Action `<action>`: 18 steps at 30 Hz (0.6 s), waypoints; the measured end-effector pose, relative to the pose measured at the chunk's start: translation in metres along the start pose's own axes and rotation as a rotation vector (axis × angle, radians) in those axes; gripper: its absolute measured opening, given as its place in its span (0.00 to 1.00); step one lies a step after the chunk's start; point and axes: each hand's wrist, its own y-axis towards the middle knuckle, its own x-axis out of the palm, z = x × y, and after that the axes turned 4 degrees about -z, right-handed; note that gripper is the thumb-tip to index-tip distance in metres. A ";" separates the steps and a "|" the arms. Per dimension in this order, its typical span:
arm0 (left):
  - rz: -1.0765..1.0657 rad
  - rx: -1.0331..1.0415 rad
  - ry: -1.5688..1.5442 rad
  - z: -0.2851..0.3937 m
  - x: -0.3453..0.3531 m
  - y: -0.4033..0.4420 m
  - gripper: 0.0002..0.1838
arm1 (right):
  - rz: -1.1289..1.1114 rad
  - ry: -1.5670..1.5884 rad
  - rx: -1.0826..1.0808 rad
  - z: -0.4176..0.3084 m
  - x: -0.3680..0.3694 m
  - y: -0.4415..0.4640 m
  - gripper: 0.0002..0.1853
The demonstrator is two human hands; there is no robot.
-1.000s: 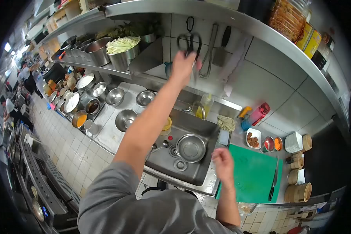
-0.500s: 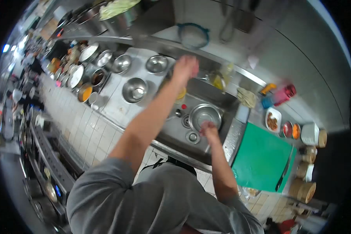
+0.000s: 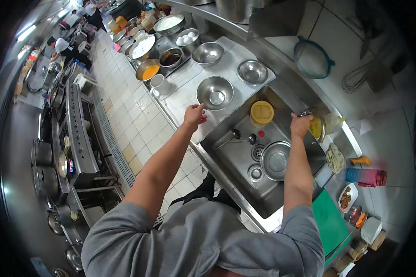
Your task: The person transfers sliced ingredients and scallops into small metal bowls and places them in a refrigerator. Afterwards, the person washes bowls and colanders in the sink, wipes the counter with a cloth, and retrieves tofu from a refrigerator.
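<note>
My left hand (image 3: 195, 115) is just below a steel bowl (image 3: 215, 93) on the white-covered counter, its fingers curled; whether it touches the rim is unclear. At the back of the sink (image 3: 245, 184), my right hand (image 3: 301, 124) has its fingers on the metal faucet handle (image 3: 305, 112). Inside the sink are a wide metal bowl (image 3: 276, 160), a small metal cup (image 3: 255, 172), a round yellow item (image 3: 262, 112), ladles (image 3: 235, 134) and a red cap (image 3: 261, 134).
More bowls (image 3: 208, 53) and a white mug (image 3: 160, 85) stand on the counter. A green board (image 3: 328, 221), cloth (image 3: 335, 158) and pink-blue bottle (image 3: 366, 177) are at right. Stoves (image 3: 76, 134) line the left; other people (image 3: 69, 48) stand far off.
The view has swung left. My right hand has moved from over the sink bowl to the faucet, and my left hand from near the wall to beside the counter bowl.
</note>
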 end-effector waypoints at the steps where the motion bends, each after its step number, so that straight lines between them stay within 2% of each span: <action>1: 0.002 -0.004 -0.006 -0.003 -0.004 0.003 0.20 | -0.062 -0.087 -0.069 0.005 -0.006 -0.014 0.23; 3: -0.099 -0.035 -0.055 -0.005 -0.008 0.012 0.20 | -0.117 -0.171 -0.132 0.020 -0.009 -0.028 0.24; 5: -0.120 -0.031 -0.106 -0.004 -0.011 0.027 0.18 | -0.049 0.063 -0.054 0.034 0.008 -0.037 0.17; 6: -0.142 -0.044 -0.153 -0.010 -0.013 0.032 0.17 | -0.050 0.055 -0.033 0.046 0.014 -0.042 0.17; 7: -0.158 -0.063 -0.131 -0.008 -0.014 0.030 0.17 | -0.077 0.086 -0.123 0.062 0.016 -0.046 0.16; 8: -0.109 0.012 -0.163 0.002 -0.013 0.027 0.14 | -0.092 0.116 -0.206 0.083 0.020 -0.047 0.14; 9: -0.076 0.089 -0.191 0.014 -0.010 0.030 0.12 | -0.064 0.103 -0.162 0.104 0.027 -0.051 0.14; 10: -0.182 0.181 -0.249 -0.001 -0.030 0.073 0.12 | -0.055 0.129 -0.105 0.140 0.042 -0.055 0.11; 11: -0.228 0.290 -0.029 0.020 -0.033 0.071 0.14 | -0.044 0.146 -0.042 0.181 0.044 -0.064 0.08; 13: -0.252 0.320 -0.338 0.056 -0.033 0.097 0.15 | -0.335 0.716 0.687 0.225 0.039 -0.078 0.06; 14: -0.254 0.321 -0.374 0.085 -0.030 0.103 0.15 | -0.297 0.709 0.717 0.245 0.038 -0.090 0.06; 16: -0.203 0.382 -0.350 0.127 -0.015 0.109 0.13 | -0.089 0.971 0.930 0.273 0.050 -0.100 0.08; 17: -0.169 0.384 -0.336 0.142 -0.016 0.132 0.11 | -0.075 0.966 0.937 0.301 0.070 -0.107 0.08; 18: -0.139 0.347 -0.333 0.149 -0.019 0.163 0.10 | -0.101 0.261 0.661 0.338 0.094 -0.119 0.11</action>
